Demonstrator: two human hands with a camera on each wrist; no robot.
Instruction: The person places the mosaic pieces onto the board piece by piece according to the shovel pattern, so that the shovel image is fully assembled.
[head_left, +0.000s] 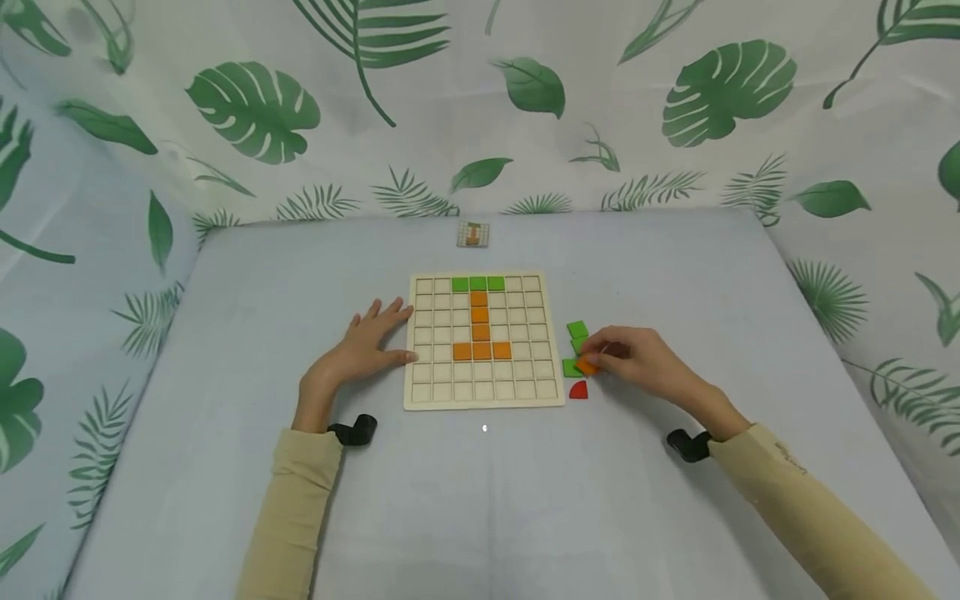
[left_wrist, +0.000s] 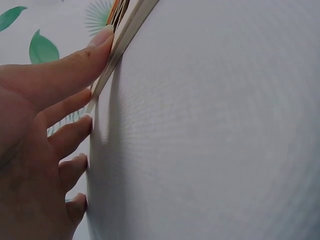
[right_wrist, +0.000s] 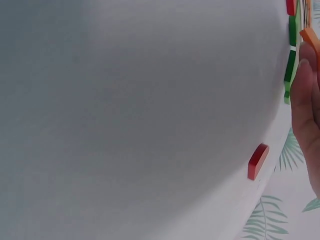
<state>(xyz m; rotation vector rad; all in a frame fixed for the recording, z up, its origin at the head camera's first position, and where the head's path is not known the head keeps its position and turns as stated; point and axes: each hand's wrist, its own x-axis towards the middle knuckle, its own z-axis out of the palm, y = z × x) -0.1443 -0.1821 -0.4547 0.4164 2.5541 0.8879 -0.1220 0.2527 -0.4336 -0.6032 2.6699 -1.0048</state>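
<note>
Left hand [head_left: 366, 342] is spread open, nothing gripped; fingertips and thumb are set against the left edge of the board [head_left: 442, 390], presumably so it can't slide. Board is laid flat mid-table: 7 x 7 grid. 9 cells are filled in an I-like shape: 3 green tiles [head_left: 478, 284] on the top row, 6 orange tiles [head_left: 480, 315] below (3 in a column, 3 in a row). 1 small card [head_left: 473, 234] is placed beyond the far edge; a similar shape is printed on it, so probably put there to be seen over the board. Just right of the board, 3 loose green tiles [head_left: 570, 367] are lined up, likely for easy reach. 2 red pieces [right_wrist: 258, 162] are counted in the right wrist view, one near the greens, one apart; only one is seen from the head. 1 orange tile [head_left: 587, 367] is pinched by the right hand [head_left: 647, 360] over the greens; whether they're touched can't be told.
</note>
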